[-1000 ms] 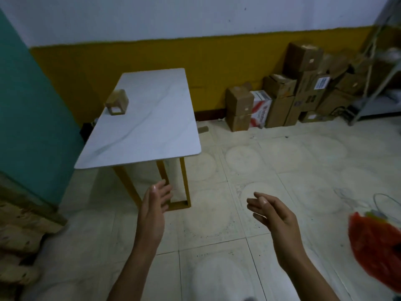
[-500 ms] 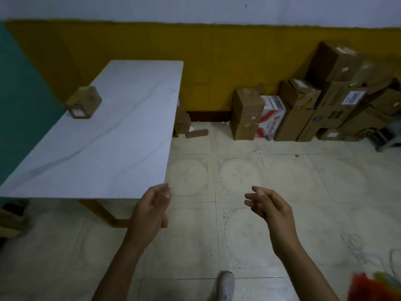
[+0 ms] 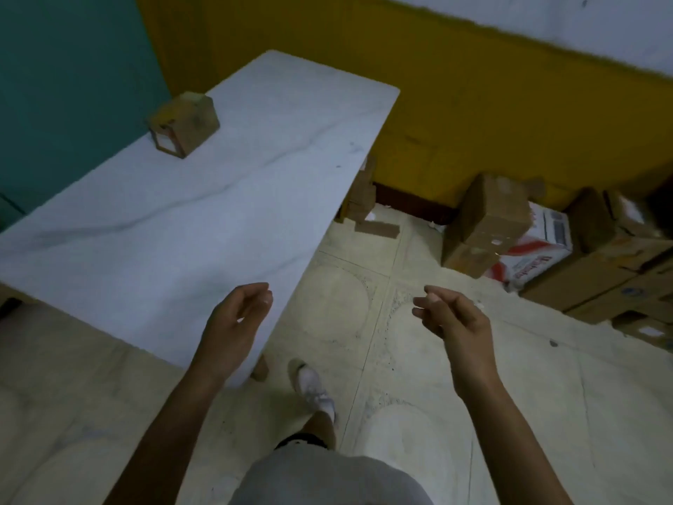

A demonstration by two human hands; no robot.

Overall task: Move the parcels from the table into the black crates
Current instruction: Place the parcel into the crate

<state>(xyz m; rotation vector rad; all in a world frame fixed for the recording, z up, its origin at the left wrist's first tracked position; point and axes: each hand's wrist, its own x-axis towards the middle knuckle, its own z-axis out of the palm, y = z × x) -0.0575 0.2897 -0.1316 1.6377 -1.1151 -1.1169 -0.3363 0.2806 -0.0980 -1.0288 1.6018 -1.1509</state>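
the one small cardboard parcel sat on the far left part of the white marble-patterned table, close to its left edge and the teal wall, with a pale label on the face turned toward the camera. it lay well apart from both hands: a long stretch of tabletop beyond the fingertips of the left hand, and farther again from the right hand.

the left hand hung above the table's near right corner, forearm reaching up from the lower left, palm turned inward, its fingers loosely curled and gripping nothing. the right hand was out over the tiled floor, to the right of the table edge, palm facing the left hand, fingers half bent and holding nothing. the two hands were about level, with a wide gap between them.

below them a foot in a white shoe stood on the floor near the table leg. brown cardboard boxes and a white-and-red carton were stacked against the yellow wall.
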